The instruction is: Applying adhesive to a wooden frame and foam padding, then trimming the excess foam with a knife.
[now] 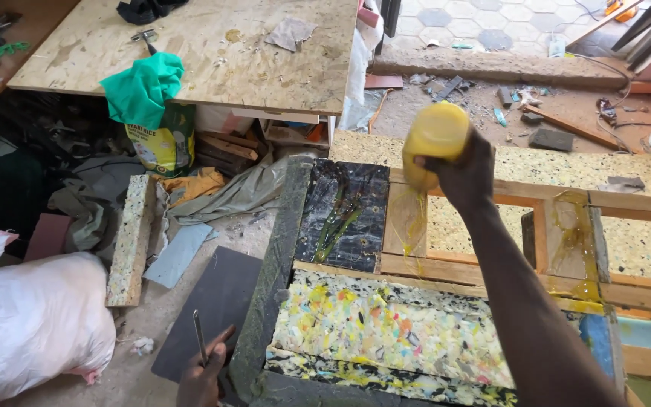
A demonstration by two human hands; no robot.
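My right hand (463,172) grips a yellow plastic bottle (432,142), tipped upside down over a wooden frame (416,265). Thin strings of yellow glue hang from the bottle onto a wooden slat (404,226). Glue also glistens on the slat at the right (570,249). A dark marbled panel (343,215) lies left of the slat, and speckled rebonded foam (386,324) fills the frame's near side. My left hand (203,377) at the bottom edge holds a thin metal blade (200,338) pointing upward, next to the frame's left edge.
A chipboard worktable (212,53) stands at the back with a green cloth (142,89) and a hammer (145,38). A foam strip (131,240), a dark sheet (212,309) and a white sack (32,324) lie on the floor at the left. Scrap litters the ground behind the frame.
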